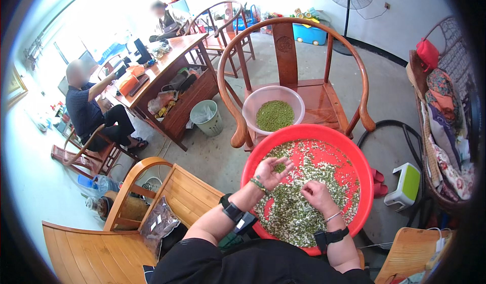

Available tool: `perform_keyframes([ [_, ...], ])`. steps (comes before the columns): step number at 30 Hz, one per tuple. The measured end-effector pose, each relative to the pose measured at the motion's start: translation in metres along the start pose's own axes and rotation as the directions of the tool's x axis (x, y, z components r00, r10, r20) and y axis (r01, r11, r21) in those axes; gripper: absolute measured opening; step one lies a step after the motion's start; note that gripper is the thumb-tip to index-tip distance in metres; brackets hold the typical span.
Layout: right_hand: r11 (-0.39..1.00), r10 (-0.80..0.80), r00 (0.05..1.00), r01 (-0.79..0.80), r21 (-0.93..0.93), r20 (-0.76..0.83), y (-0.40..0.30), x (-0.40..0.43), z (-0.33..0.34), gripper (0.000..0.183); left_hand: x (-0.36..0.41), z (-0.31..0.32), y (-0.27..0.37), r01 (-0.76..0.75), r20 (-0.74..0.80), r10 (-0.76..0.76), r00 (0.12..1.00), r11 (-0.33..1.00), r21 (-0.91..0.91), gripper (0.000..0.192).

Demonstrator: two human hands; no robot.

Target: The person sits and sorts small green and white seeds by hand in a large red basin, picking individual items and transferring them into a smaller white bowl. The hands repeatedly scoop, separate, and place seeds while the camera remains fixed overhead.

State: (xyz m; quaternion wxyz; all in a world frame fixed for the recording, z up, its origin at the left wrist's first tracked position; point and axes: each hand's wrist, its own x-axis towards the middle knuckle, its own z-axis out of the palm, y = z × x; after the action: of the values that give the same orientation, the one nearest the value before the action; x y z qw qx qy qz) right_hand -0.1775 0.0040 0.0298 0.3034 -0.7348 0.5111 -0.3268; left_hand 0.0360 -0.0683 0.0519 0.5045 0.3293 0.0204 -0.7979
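Note:
A large red plastic basin (369, 177) holds a spread of small green and white pieces (300, 208). Over its left part, my left hand (270, 173) is palm up, its fingers curled around a small heap of green pieces (280, 167). My right hand (317, 195) is above the middle of the mix, fingertips drawn together; whether a piece is between them cannot be seen. The hands are apart. Just beyond the basin, a pale translucent bowl (248, 109) with small green pieces (275, 115) stands on a wooden armchair seat (317, 100).
A wooden bench (193, 193) is at the left, a green and white stool (404, 185) at the right. Farther off are a waste bin (212, 126), a desk (171, 56), two seated people (81, 98), (167, 22) and a standing fan (347, 10). A black hose (395, 123) lies on the floor.

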Motion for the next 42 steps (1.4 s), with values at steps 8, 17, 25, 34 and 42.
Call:
perform_keyframes([
  [8,0.992,-0.122,0.986,0.120,0.025,0.113,0.000,0.002,0.015,0.012,0.114,0.023,0.084,-0.175,0.097,0.176,0.980,0.984,-0.023,0.040],
  [17,0.992,-0.125,0.988,0.124,0.023,0.087,0.010,0.003,0.017,0.013,0.161,0.089,0.163,-0.332,0.144,0.301,0.943,0.895,0.299,0.086],
  [25,0.987,-0.162,0.982,0.162,0.016,0.096,0.001,0.010,0.022,0.012,0.172,0.046,0.207,-0.242,0.516,0.102,0.851,0.947,0.212,0.051],
  [34,0.998,-0.064,0.995,0.063,0.025,0.078,0.004,-0.003,0.012,0.011,0.075,-0.015,0.032,-0.470,0.470,0.016,0.882,0.025,0.882,0.014],
  [42,0.999,-0.041,0.997,0.041,-0.004,0.071,-0.001,-0.002,0.010,0.012,-0.002,-0.041,0.006,-0.409,0.428,0.135,0.893,-0.148,0.900,0.032],
])
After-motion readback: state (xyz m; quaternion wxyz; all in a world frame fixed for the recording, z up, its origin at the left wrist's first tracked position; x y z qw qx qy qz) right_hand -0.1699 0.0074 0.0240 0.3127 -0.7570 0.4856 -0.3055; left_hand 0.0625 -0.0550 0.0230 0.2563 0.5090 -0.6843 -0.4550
